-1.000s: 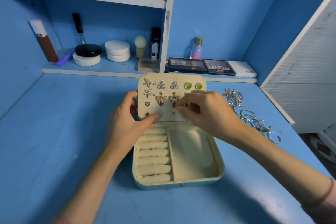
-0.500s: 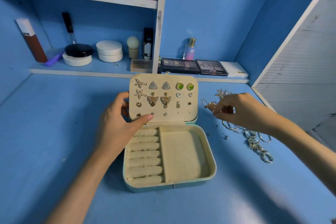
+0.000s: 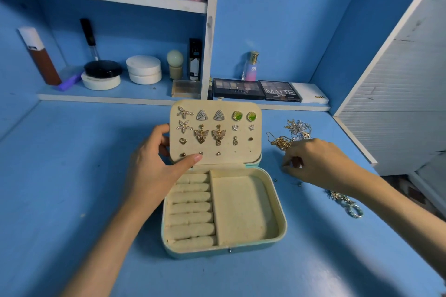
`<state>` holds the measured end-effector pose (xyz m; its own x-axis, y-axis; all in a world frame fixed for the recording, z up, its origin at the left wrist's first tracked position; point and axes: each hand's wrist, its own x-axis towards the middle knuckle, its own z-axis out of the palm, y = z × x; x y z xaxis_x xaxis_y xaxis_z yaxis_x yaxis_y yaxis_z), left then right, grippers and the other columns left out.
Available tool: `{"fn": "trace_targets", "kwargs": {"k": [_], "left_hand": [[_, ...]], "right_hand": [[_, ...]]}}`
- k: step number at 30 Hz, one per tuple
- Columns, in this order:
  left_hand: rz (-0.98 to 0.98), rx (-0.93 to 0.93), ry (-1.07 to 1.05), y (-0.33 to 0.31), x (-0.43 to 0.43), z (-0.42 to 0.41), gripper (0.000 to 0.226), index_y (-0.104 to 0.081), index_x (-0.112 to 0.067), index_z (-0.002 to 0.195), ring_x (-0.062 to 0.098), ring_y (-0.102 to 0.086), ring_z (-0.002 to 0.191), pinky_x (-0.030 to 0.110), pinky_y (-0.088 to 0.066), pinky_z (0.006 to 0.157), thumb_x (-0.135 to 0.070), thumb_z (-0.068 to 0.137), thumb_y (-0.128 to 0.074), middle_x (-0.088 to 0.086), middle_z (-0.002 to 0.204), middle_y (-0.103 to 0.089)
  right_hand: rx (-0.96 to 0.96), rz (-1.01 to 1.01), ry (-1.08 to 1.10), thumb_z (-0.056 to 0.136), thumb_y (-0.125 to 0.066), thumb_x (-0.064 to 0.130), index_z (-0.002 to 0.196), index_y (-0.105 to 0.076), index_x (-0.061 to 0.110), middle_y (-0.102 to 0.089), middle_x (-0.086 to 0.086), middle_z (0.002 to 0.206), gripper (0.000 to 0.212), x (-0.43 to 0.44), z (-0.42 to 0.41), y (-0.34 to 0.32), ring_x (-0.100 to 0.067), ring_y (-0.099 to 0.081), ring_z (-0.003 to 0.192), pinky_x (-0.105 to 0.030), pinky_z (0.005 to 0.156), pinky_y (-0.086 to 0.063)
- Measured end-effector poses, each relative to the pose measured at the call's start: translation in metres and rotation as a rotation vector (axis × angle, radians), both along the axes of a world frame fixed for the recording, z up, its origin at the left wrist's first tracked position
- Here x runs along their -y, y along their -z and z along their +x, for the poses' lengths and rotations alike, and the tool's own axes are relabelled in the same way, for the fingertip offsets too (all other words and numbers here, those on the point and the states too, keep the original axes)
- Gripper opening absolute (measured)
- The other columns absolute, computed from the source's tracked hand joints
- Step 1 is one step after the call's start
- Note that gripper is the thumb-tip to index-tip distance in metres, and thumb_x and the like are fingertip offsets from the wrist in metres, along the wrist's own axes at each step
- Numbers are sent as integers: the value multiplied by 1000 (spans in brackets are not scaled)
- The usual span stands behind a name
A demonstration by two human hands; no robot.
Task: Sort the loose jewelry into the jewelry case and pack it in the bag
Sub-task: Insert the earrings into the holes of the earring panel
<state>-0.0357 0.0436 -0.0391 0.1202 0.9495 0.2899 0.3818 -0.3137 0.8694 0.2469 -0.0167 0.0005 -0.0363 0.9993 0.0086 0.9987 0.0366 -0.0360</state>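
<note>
A mint-green jewelry case (image 3: 281, 229) lies open on the blue table. Its cream earring panel (image 3: 255, 149) stands upright with several earrings pinned in rows. My left hand (image 3: 154, 171) grips the panel's left edge, thumb on its lower front. Below are cream ring rolls (image 3: 191, 208) and an empty compartment (image 3: 242, 207). My right hand (image 3: 318, 163) hovers low over the table right of the case, fingertips pinched together near tiny loose pieces; whether it holds one is hidden. A tangle of gold and silver chains (image 3: 293, 134) lies beyond it. Silver rings (image 3: 348, 205) lie by my wrist.
Cosmetics fill the back ledge: eyeshadow palettes (image 3: 258, 89), a perfume bottle (image 3: 251, 67), white jars (image 3: 143, 70), a black compact (image 3: 102, 69). A white louvred panel (image 3: 398, 94) bounds the table's right side. No bag is in view.
My right hand has left the earring panel and moved right and down to the loose jewelry on the table. My left hand keeps hold of the panel.
</note>
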Motion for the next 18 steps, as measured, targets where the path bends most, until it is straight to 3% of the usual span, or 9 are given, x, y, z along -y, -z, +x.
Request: {"fn": "trace_targets", "kwargs": {"k": [5,8,18], "left_hand": [[-2,0,-2,2,-1,0,46,-52,-40,96,-1,-56,74,16,-40,59,-29,66,-85,-16,92,-66],[1,1,-1,2,-1,0,47,-54,-33,100,-2,-54,71,11,-38,57,-28,66,-85,-15,91,-66],[1,-4,-2,4,-2,-1,49,-55,-32,104,10,-57,79,26,-43,63,-32,65,-84,-8,94,-67]], "right_hand": [[215,-75,-79,87,-50,26,93,-64,23,-56,9,95,15,-5,-10,-11,-18,-57,88,-27,68,-43],[321,-118,-97,86,-47,22,95,-66,21,-61,3,103,20,-12,-15,-15,-23,-60,91,-32,70,-49],[324,-177,-49,84,-50,25,95,-66,17,-63,-2,101,21,-17,-18,-19,-25,-60,89,-31,68,-46]]}}
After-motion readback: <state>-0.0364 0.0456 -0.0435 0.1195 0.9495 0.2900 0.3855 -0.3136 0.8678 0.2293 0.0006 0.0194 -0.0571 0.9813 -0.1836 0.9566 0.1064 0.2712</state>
